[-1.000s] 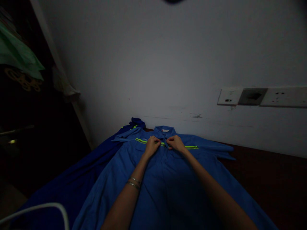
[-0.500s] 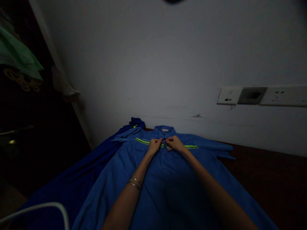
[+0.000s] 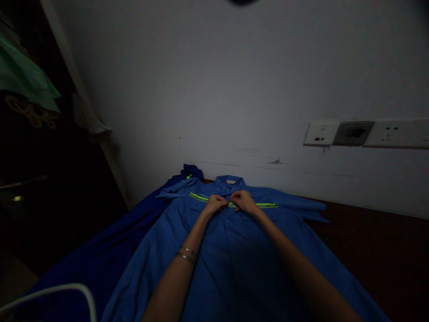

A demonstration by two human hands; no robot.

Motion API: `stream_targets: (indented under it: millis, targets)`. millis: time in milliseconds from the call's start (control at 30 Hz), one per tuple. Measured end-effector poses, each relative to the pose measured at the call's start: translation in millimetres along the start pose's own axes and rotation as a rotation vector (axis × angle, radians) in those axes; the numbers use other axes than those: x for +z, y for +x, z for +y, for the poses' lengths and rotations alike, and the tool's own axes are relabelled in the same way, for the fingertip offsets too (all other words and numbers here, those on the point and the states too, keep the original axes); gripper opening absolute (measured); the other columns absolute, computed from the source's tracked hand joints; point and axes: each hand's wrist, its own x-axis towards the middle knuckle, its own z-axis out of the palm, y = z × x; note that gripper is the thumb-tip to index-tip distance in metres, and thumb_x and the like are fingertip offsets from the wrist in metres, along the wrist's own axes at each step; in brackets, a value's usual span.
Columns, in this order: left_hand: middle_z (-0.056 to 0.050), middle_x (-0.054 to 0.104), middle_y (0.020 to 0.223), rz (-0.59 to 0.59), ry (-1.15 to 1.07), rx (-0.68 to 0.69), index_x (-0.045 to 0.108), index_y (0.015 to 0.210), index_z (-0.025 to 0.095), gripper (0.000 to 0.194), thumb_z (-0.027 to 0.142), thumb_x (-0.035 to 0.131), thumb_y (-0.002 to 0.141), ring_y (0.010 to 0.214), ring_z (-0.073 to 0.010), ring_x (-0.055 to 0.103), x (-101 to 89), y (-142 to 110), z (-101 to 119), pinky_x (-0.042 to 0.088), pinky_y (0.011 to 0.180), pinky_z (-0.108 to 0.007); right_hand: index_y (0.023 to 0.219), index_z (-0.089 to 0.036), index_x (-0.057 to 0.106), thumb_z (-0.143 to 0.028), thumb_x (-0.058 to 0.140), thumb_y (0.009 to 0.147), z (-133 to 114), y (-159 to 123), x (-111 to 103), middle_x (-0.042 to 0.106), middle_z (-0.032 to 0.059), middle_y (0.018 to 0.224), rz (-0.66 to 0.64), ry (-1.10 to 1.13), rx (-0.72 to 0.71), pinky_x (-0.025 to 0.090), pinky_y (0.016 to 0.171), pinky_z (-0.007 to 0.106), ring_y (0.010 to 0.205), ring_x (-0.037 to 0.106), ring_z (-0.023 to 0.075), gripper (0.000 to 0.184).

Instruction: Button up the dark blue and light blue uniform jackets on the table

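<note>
A blue work shirt with a yellow-green reflective stripe across the chest lies flat, front up, its collar toward the wall. My left hand and my right hand meet at the shirt's front opening just under the collar. Both pinch the cloth there with closed fingers, almost touching each other. Two thin bangles sit on my left wrist. The light is dim, so what lies between the fingertips is hard to make out.
A darker blue garment lies under and left of the shirt. The dark brown table runs to the right. A white wall with a socket strip stands behind. A white curved rail shows at bottom left.
Both hands have drawn closer together at the shirt's front opening. My left hand slid a little to the right. The shirt has not shifted.
</note>
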Motion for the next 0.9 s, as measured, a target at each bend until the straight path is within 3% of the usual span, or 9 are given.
stream_targets:
  millis: [133, 267, 367, 633, 900]
  targets:
    - [0.001, 0.055, 0.050, -0.006, 0.002, 0.004, 0.063, 0.060, 0.010, 0.010, 0.020, 0.063, 0.061, 0.046, -0.0072, 0.049, -5.2, -1, -1, 0.037, 0.045, -0.017, 0.074, -0.011, 0.062, -0.014, 0.052, 0.068, 0, -1, -1, 0.060, -0.0005, 0.059, 0.019, -0.054, -0.034, 0.045, 0.034, 0.018, 0.040, 0.053, 0.0087, 0.012]
    - [0.001, 0.054, 0.047, 0.003, 0.009, -0.011, 0.064, 0.059, 0.009, 0.020, 0.030, 0.065, 0.061, 0.043, -0.0072, 0.046, -0.3, -2, -1, 0.035, 0.044, -0.019, 0.077, -0.011, 0.063, -0.015, 0.052, 0.069, 2, 1, 0, 0.061, 0.0004, 0.062, 0.020, -0.090, -0.046, 0.043, 0.034, 0.017, 0.038, 0.051, 0.0074, 0.014]
    - [0.002, 0.051, 0.043, 0.092, 0.030, 0.012, 0.064, 0.054, 0.009, 0.021, 0.030, 0.069, 0.055, 0.041, -0.0066, 0.041, 7.5, 1, -3, 0.030, 0.042, -0.019, 0.077, -0.012, 0.063, -0.016, 0.051, 0.071, 6, 3, 0, 0.063, 0.0017, 0.065, 0.013, -0.145, -0.074, 0.041, 0.036, 0.018, 0.039, 0.050, 0.0072, 0.014]
    - [0.005, 0.045, 0.041, 0.256, 0.000, 0.069, 0.061, 0.048, 0.011, 0.014, 0.022, 0.069, 0.050, 0.044, -0.0067, 0.039, 22.6, 5, -10, 0.027, 0.045, -0.019, 0.075, -0.013, 0.063, -0.014, 0.052, 0.071, 13, 11, 0, 0.065, 0.0055, 0.074, 0.070, -0.349, -0.245, 0.044, 0.065, 0.023, 0.068, 0.058, 0.0141, 0.012]
    - [0.008, 0.035, 0.039, 0.180, -0.048, 0.085, 0.047, 0.042, 0.013, 0.024, 0.025, 0.063, 0.055, 0.040, -0.0038, 0.029, 23.9, -1, -7, 0.020, 0.042, -0.019, 0.085, -0.016, 0.060, -0.022, 0.047, 0.079, 19, 8, 1, 0.059, 0.0068, 0.093, 0.147, -0.557, -0.271, 0.038, 0.078, 0.027, 0.089, 0.053, 0.0165, 0.015]
